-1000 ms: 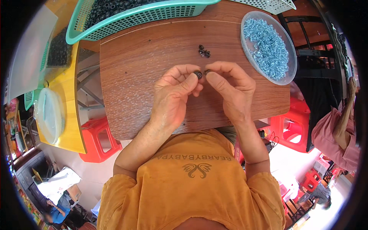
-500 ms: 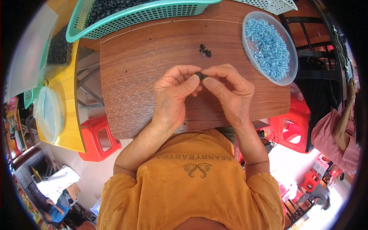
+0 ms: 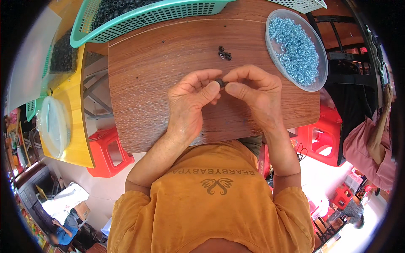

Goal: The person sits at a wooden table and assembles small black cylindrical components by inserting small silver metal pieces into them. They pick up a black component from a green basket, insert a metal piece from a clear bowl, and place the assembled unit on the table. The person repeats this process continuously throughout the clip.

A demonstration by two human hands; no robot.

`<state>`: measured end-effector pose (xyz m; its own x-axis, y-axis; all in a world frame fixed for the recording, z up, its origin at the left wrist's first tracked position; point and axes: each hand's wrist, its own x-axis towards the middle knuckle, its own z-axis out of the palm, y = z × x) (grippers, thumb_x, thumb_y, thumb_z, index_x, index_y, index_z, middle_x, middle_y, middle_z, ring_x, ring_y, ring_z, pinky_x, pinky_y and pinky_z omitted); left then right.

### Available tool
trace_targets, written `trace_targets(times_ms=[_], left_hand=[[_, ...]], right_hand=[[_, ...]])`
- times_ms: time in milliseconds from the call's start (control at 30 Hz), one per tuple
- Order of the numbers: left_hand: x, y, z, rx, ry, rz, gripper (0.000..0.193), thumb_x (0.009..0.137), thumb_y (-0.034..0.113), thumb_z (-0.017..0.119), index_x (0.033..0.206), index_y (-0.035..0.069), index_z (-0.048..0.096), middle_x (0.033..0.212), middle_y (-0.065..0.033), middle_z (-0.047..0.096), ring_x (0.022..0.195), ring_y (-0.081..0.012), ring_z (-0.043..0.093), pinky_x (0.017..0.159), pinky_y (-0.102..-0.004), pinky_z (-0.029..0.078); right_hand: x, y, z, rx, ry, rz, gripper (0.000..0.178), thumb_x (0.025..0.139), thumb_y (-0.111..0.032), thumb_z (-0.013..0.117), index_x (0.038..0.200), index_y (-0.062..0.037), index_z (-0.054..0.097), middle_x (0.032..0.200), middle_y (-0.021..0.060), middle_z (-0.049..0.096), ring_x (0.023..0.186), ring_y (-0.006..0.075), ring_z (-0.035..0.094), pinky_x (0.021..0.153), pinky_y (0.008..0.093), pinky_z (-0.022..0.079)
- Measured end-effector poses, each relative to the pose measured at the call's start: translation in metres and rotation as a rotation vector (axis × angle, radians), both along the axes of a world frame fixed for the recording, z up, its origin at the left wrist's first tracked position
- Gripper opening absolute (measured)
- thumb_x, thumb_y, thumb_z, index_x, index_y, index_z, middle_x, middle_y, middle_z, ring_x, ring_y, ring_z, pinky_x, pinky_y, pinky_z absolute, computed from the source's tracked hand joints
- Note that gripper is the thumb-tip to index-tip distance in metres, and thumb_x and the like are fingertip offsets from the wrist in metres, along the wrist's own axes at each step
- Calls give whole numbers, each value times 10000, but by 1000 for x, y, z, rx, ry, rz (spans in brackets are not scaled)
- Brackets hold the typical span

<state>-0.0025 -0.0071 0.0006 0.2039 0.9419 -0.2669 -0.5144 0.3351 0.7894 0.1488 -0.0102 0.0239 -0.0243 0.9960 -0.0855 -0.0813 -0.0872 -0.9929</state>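
"Where is the small dark piece [image 3: 220, 83]?"

"Between the person's two hands, above the brown table [image 3: 156, 88]. The fingertips hide much of it, so whether it is one part or two together cannot be told."

"And the grip?"

"The left hand [image 3: 187, 99] pinches it from the left, thumb against forefinger. The right hand [image 3: 258, 92] pinches its right end, thumb and forefinger nearly meeting."

"What lies around them?"

"Just beyond the fingers, a little cluster of dark bits [image 3: 228, 56] on the tabletop. Farther right, a round clear tub [image 3: 276, 47] of shiny blue pieces [image 3: 297, 52]; at the far left, a green basket [image 3: 156, 19] of black rings [image 3: 116, 10]."
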Motion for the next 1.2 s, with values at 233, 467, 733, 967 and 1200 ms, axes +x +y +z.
trace_targets(times_ms=[233,467,733,967,1200], left_hand=[[-1,1,-6,53,38,24,144,812,42,636,946,-10,628,769,-43,619,658,-94,550,605,-205,439],[1,0,-2,88,63,3,199,823,55,624,1001,-24,583,782,-64,618,639,-109,564,553,-210,433],[-1,6,3,87,22,-7,366,818,28,617,1148,-26,467,755,-59,600,629,-123,574,545,-219,438],[-3,9,11,53,-5,-97,427,790,37,647,1161,-48,453,728,-62,603,595,-140,574,513,-231,447],[-4,12,18,-20,-55,-103,391,805,-9,614,1162,-42,457,727,-66,599,576,-136,577,500,-225,457]], right_hand=[[2,6,-5,-74,64,48,218,694,35,676,907,8,639,788,35,618,732,87,554,658,208,459],[4,8,-9,-61,20,54,248,698,27,678,942,11,643,790,49,614,726,100,566,660,226,472],[2,10,-5,88,-25,190,239,727,73,624,958,21,659,848,68,579,712,139,604,657,246,489],[-5,3,3,132,32,89,238,703,94,610,914,2,668,839,58,564,743,131,568,660,240,479],[-6,5,3,373,-373,44,257,654,32,634,903,-26,660,864,75,583,876,225,526,735,326,437]])
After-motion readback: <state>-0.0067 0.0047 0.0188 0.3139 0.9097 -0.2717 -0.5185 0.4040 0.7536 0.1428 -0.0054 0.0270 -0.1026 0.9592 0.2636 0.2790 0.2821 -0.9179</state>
